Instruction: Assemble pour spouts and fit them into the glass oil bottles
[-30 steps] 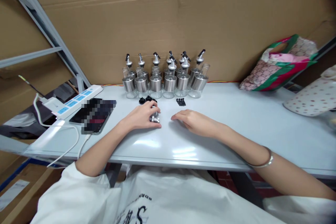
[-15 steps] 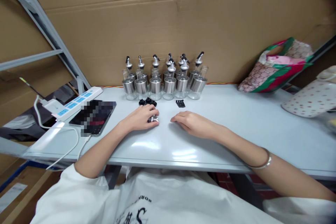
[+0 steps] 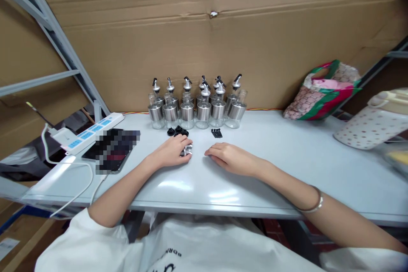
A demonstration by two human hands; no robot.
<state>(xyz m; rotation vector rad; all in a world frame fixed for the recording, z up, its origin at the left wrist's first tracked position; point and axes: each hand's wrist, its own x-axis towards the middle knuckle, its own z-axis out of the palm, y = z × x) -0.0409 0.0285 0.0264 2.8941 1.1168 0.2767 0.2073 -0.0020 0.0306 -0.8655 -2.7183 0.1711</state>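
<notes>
My left hand (image 3: 172, 153) rests on the white table (image 3: 274, 161) with its fingers curled round a small silver pourer cap (image 3: 186, 150). My right hand (image 3: 228, 158) lies just to the right of it, palm down, fingers loosely bent and holding nothing. Close behind my left hand sit a few black stoppers (image 3: 177, 131). A small bunch of black plugs (image 3: 216, 133) lies behind my right hand. Several glass and steel dispenser bottles (image 3: 196, 106) with pour spouts stand in rows at the table's back edge.
A phone (image 3: 110, 149) on a white cable and a power strip (image 3: 91, 132) lie at the left. A patterned bag (image 3: 318, 93) and a spotted white container (image 3: 372, 123) stand at the right. Cardboard forms the wall behind; a metal rack frame (image 3: 54, 38) rises at the left.
The camera has tilted up, so everything sits lower in view. My left hand has curled a little tighter over the silver cap. My right hand has stayed in place.
</notes>
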